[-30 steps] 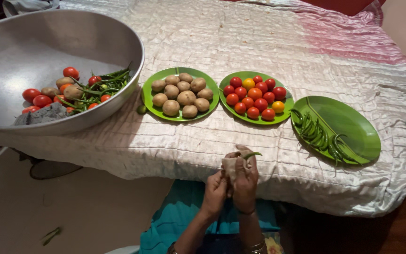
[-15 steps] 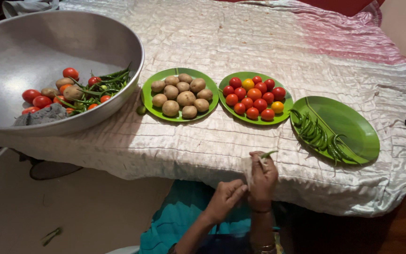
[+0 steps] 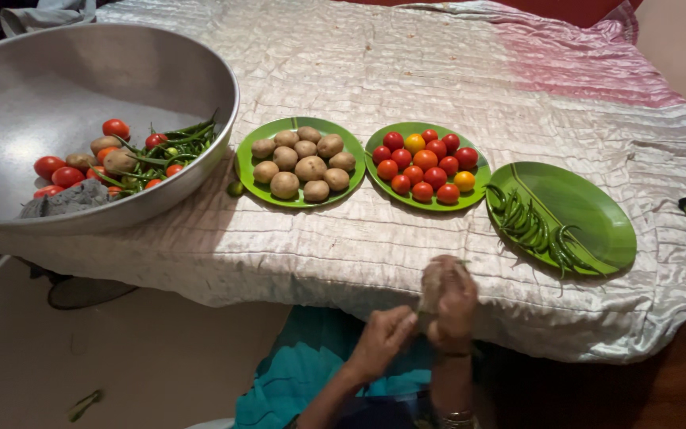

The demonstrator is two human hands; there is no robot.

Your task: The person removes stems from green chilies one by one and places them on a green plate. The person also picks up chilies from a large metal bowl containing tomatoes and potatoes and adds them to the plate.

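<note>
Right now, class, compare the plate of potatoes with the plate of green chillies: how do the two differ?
The plate of potatoes is crowded, its surface almost covered; the plate of green chillies is half bare, with the chillies along its left side. The potatoes are round and brown; the chillies are thin, curved and green. Both plates are green and round, on the same pale cloth.

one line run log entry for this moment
right hand: wrapped around pale cloth | left hand: just below it, nothing visibly held | nearest: green plate of green chillies

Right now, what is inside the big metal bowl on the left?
The metal bowl holds tomatoes, potatoes, green chillies and a grey cloth; whatever lies beneath the cloth is hidden.
</note>
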